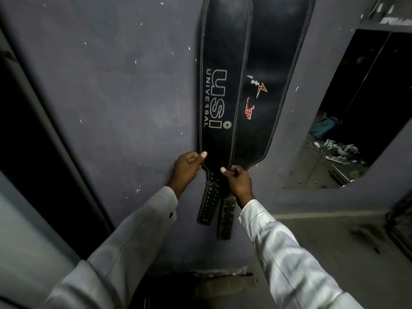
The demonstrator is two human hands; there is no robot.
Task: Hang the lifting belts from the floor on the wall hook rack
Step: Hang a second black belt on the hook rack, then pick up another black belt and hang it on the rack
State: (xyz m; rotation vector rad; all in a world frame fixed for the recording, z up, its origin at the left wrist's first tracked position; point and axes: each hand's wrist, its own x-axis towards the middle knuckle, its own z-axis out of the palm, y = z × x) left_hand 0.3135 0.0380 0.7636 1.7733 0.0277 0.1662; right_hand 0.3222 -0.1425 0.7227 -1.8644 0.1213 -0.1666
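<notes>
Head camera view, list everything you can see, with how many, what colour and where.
USI belt: one, black with grey lettering, hanging on the wall, overlapping the other belt's left edge.
Second belt: one, black with red logo, hanging behind and to the right.
Wall: one, dark grey, behind the belts.
Mirror: one, right of the belts, reflecting a teal bag and white items on a floor.
Floor: grey, lower right.
Left hand: one, pinching the USI belt's left edge.
Right hand: one, pinching its right edge.
Sleeves: two, white.
</notes>
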